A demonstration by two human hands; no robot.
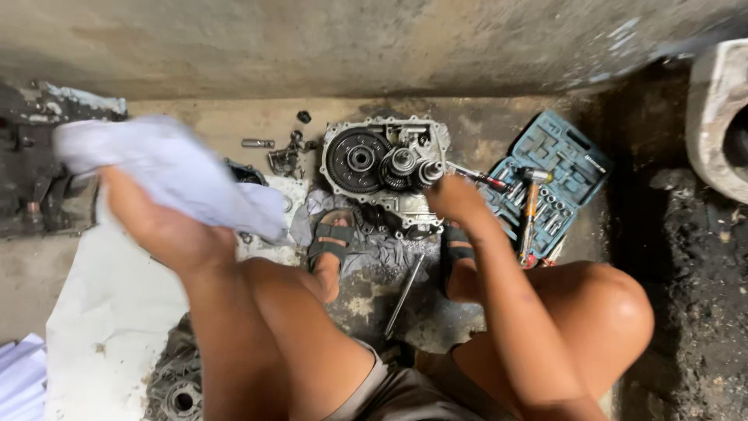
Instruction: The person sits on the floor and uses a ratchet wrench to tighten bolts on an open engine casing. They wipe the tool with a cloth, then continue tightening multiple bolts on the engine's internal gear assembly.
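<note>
An open gearbox housing (386, 160) with several dark gears lies on the floor in front of my feet. My right hand (454, 199) reaches to its right edge, fingers closed around a shaft end or tool there; which one is blurred. My left hand (167, 226) is raised at the left and grips a white cloth (167, 168), blurred by motion. My sandalled feet (331, 245) rest just below the housing.
A blue socket case (557, 168) lies open at the right, a hammer (531, 210) across it. Small metal parts (284, 152) sit left of the housing. A steel rod (405, 292) lies between my feet. White sheet (109, 312) at left; another metal part (178, 386) at the bottom left.
</note>
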